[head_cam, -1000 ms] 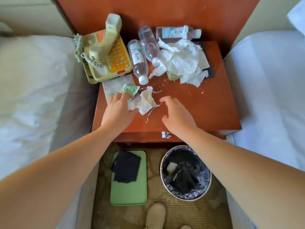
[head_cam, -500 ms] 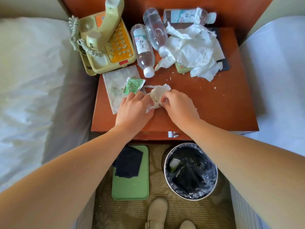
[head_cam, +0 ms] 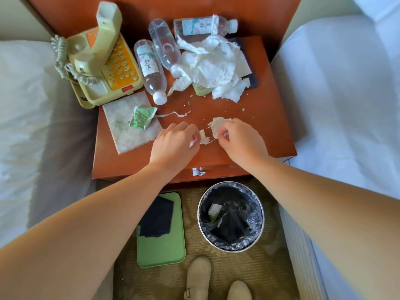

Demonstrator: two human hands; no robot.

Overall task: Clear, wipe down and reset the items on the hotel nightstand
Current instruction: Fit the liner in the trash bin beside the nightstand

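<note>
1. A white bed (head_cam: 19,109) with soft, creased linen lies at far left.
2. On the glossy red-brown wooden table (head_cam: 266,131), back left, sits a cream plastic phone (head_cam: 101,68) with an orange keypad and a coiled cord.
3. In front of it lies a square, mottled mat (head_cam: 123,131) with a crinkled green wrapper (head_cam: 142,116) on top.
4. Three clear plastic bottles (head_cam: 151,70) lie on their sides at the back.
5. The left grip (head_cam: 173,146), near the table's front edge, pinches a small torn scrap (head_cam: 202,138) in curled fingers.
6. The right grip (head_cam: 240,141), just beside it, curls its fingers round a crumpled tissue (head_cam: 218,126). The ragged edges of scrap and tissue nearly meet between the grips; whether they join is unclear.
7. A heap (head_cam: 212,63) of crumpled white paper lies behind, well apart from both grips, against the bottles.
8. On the floor below are a flat green tray (head_cam: 161,252) carrying a dark cloth (head_cam: 157,217), then a round bin (head_cam: 262,215) with a shiny black liner.
</note>
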